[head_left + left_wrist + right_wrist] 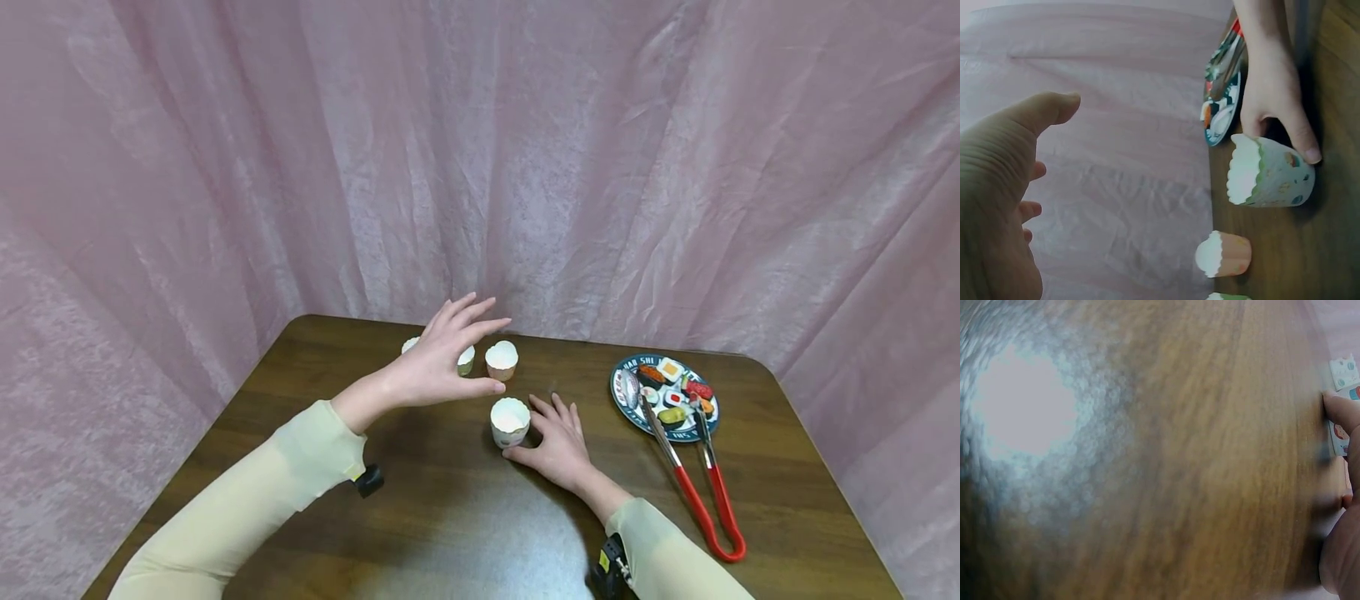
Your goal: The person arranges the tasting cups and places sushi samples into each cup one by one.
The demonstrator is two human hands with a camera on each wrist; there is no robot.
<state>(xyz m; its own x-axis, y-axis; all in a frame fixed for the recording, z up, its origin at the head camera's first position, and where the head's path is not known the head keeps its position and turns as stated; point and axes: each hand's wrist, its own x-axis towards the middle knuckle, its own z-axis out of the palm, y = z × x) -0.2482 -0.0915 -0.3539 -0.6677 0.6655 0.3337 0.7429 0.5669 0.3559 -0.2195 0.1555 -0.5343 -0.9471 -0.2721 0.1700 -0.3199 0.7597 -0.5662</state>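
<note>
A white paper baking cup with a scalloped green rim and small printed pictures stands upright on the table. My right hand holds it low from the right, thumb at the near side of its base and fingers at its far side. My left hand is raised to the left of it with fingers spread and nothing in them; the left wrist view shows its thumb apart from the cup. Beyond it stand a pink baking cup and a green one, the latter partly hidden by my left hand.
Another baking cup shows behind the left hand. To the right lies a blue patterned plate with several sushi pieces. Red-handled tongs rest with their tips on it. A pink curtain hangs behind the wooden table.
</note>
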